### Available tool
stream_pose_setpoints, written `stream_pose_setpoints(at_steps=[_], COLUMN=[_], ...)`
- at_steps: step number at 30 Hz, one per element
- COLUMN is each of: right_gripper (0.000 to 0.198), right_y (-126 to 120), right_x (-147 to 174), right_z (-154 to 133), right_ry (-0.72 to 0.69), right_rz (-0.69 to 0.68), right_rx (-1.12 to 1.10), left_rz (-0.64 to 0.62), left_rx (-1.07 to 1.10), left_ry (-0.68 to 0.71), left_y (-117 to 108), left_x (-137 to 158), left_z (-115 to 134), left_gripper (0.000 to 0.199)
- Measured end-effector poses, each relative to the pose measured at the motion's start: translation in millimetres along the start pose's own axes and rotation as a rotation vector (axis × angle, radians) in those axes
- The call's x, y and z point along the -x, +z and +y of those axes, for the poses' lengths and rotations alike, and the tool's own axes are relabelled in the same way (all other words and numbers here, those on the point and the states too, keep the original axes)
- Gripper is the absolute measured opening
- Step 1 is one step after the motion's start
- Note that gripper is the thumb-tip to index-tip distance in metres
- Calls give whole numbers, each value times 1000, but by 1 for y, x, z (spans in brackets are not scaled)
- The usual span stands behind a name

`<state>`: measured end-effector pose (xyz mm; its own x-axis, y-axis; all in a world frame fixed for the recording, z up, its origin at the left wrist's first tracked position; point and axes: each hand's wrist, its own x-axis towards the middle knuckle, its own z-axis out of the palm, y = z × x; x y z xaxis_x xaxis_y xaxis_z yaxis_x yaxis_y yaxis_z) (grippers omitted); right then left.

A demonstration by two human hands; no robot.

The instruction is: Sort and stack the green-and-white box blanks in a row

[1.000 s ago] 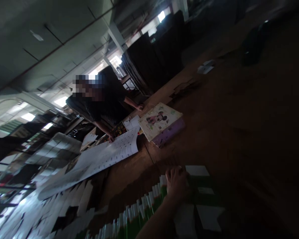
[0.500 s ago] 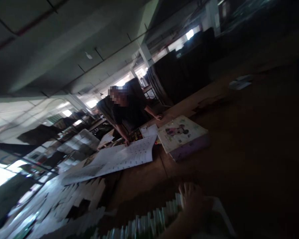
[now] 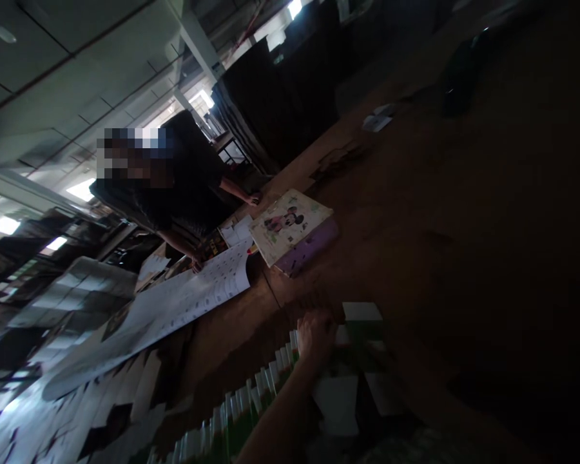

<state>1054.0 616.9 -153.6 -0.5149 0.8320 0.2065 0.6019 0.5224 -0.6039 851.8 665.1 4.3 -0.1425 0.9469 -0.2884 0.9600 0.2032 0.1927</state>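
My left hand [image 3: 316, 332] reaches in from the bottom, its fingers bent down at the far end of a long row of thin white-edged, green pieces [image 3: 234, 409]. Dim light hides what the fingers hold, if anything. Close by on the right lies a white-and-green piece [image 3: 363, 314], perhaps a folded card or small box. Below it, nearer to me, a pale flat piece [image 3: 337, 403] shows beside my forearm. My right hand is not in view.
On the brown table [image 3: 391, 212] sits a thick box or book with a cartoon mouse cover [image 3: 285, 222]. A large printed sheet [image 3: 174, 306] lies to its left. Across the table a person [image 3: 188, 187] leans with both hands on it. White strips [image 3: 106, 406] lie at lower left.
The view has swung right and come closer, so the person, mouse-cover box and sheet sit further left. My left hand stays at the row's end; the white-and-green piece beside it now shows clearly.
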Motion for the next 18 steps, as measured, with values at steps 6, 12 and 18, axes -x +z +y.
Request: stream_pose_setpoints(at_steps=[6, 12, 18], right_gripper=[66, 61, 61], right_y=[3, -10, -27], right_x=[1, -3, -9], right_z=[-8, -6, -14], right_ry=[12, -7, -12], right_rz=[-92, -157, -163], right_rx=[23, -8, 51], left_rz=[11, 32, 4], left_rx=[-43, -58, -57], left_ry=[0, -7, -11], left_y=[4, 8, 2], left_x=[3, 1, 4], left_z=[4, 7, 10], left_gripper=[17, 14, 16])
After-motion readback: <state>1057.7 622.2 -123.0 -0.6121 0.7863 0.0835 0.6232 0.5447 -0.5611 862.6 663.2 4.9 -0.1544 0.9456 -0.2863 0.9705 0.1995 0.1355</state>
